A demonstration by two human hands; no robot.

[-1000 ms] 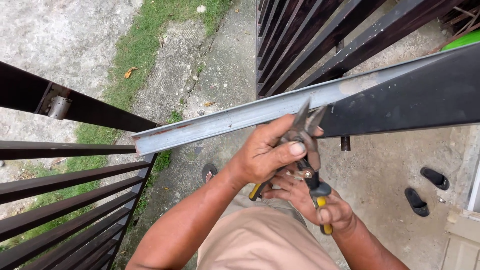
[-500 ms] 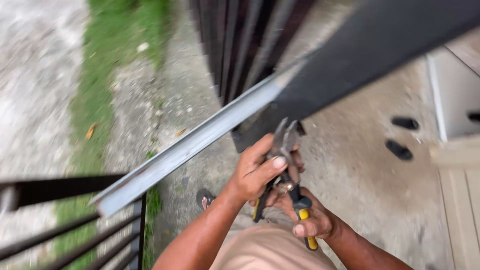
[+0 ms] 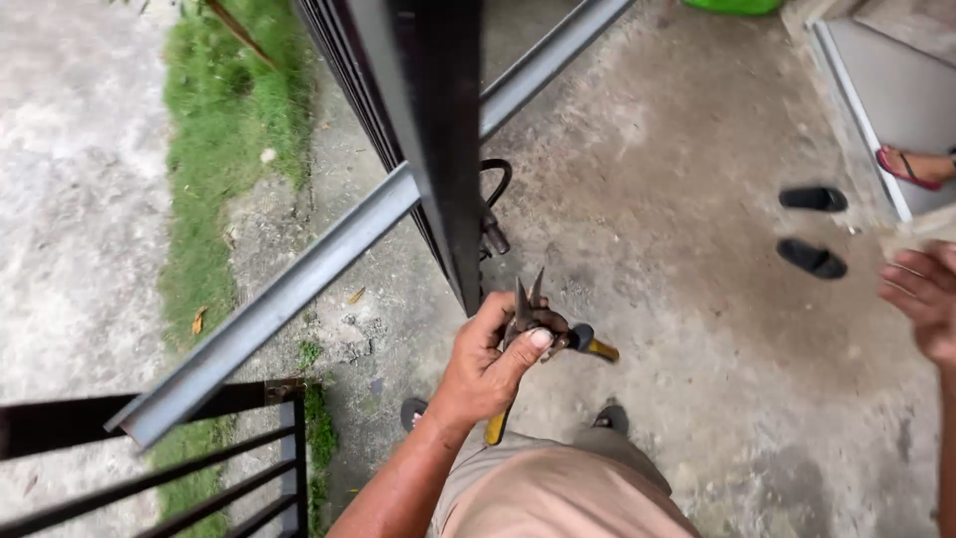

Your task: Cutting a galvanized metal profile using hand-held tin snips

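One pair of tin snips [image 3: 533, 329], dark worn blades pointing up and yellow-tipped handles hanging below, sits clenched in the left hand [image 3: 490, 364] at the pivot, just beside the black gate bar [image 3: 443, 130] and near the long grey metal channel [image 3: 299, 289]. Being rigid steel, they look fairly heavy and hard, safest gripped by the coated handles rather than the sharp jaws. Off to the side, the right hand [image 3: 921, 294] is released, fingers loose, holding nothing.

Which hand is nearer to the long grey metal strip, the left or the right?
The left. The left hand, gripping the tin snips, is just below the grey metal strip, near the black gate bar. The right hand is far off at the picture's right edge, empty.
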